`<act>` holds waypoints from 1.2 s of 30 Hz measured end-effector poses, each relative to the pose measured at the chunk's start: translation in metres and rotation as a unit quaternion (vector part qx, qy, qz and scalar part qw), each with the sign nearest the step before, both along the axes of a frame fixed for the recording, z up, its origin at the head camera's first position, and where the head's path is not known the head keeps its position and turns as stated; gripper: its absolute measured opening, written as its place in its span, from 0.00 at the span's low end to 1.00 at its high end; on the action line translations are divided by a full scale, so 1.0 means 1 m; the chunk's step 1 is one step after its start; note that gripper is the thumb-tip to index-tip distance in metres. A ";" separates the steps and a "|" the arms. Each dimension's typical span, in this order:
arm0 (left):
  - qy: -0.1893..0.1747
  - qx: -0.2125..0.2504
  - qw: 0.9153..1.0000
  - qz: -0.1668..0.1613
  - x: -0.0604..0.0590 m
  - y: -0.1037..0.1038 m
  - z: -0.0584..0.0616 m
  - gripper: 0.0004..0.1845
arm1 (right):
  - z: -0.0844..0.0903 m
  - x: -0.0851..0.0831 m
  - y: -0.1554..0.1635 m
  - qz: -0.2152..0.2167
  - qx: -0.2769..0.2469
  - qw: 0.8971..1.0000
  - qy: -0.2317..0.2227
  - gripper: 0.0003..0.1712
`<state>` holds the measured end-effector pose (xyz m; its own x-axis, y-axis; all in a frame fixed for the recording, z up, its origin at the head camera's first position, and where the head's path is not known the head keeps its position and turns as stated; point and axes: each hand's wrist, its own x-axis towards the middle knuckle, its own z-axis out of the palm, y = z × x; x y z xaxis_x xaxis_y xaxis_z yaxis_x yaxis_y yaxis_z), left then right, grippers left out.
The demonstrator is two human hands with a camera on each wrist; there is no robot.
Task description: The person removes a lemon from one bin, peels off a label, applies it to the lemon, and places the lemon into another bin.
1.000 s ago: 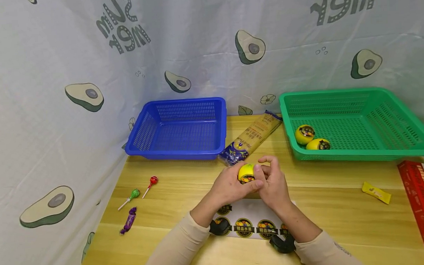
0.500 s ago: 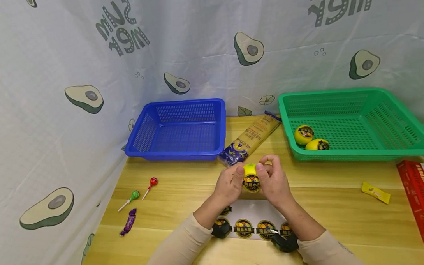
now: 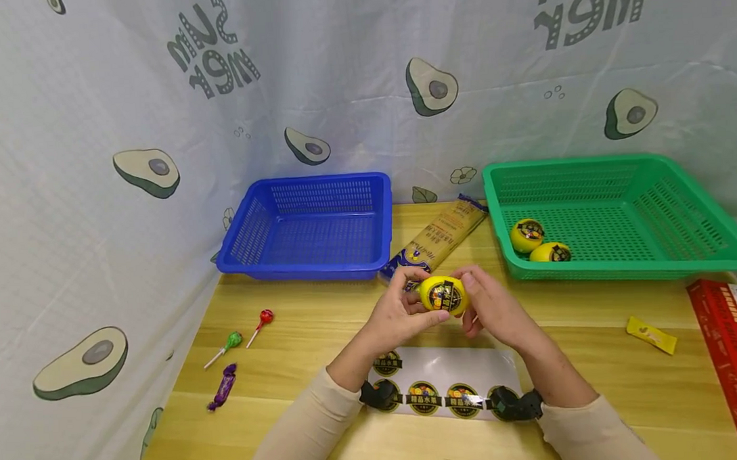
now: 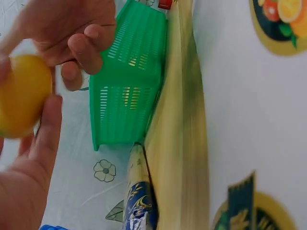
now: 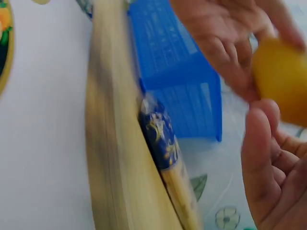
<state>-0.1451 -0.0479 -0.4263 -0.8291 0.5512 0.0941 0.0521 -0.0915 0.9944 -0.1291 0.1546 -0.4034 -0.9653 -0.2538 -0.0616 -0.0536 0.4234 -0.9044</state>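
A yellow lemon (image 3: 428,287) with a round black fruit label (image 3: 445,296) is held above the table in the head view. My left hand (image 3: 391,322) grips its left side, the thumb along the bottom. My right hand (image 3: 498,308) pinches at the lemon's right end with thumb and forefinger, its other fingers loosely curled below. Both wrist views show the lemon blurred and partly cut off. Beneath the hands lies a white sticker sheet (image 3: 455,362) with several matching labels, partly covered by the black wrist cameras.
A blue basket (image 3: 305,267) stands at back left, a green basket (image 3: 614,270) with two labelled lemons (image 3: 527,235) at back right. Between them lies a noodle packet (image 3: 444,231). Lollipops (image 3: 233,340) and a purple candy (image 3: 223,387) lie left; a yellow sachet (image 3: 651,335) and red box (image 3: 723,353) right.
The lemon has been turned on its side and raised slightly, its label now facing up. My right hand has shifted right and uncovered more of the sticker sheet.
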 end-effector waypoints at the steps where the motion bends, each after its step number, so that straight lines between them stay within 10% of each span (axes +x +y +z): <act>1: -0.012 0.008 1.000 0.009 0.000 0.001 -0.001 0.34 | 0.000 0.001 -0.003 -0.010 0.023 1.000 0.008 0.30; 7: -0.016 0.001 1.000 0.024 0.000 0.003 -0.005 0.34 | -0.002 0.007 -0.017 -0.081 0.146 0.983 0.070 0.28; 16: 0.026 -0.047 0.998 0.045 0.000 0.005 -0.004 0.35 | -0.010 0.009 -0.017 -0.128 0.146 0.967 0.166 0.21; 24: 0.030 -0.079 0.995 0.055 0.001 0.005 -0.006 0.36 | -0.015 0.019 0.011 -0.142 0.042 0.988 0.047 0.31; 36: 0.058 -0.089 0.993 0.048 -0.002 0.003 -0.006 0.35 | -0.013 0.018 0.132 -0.363 0.015 0.932 -0.017 0.45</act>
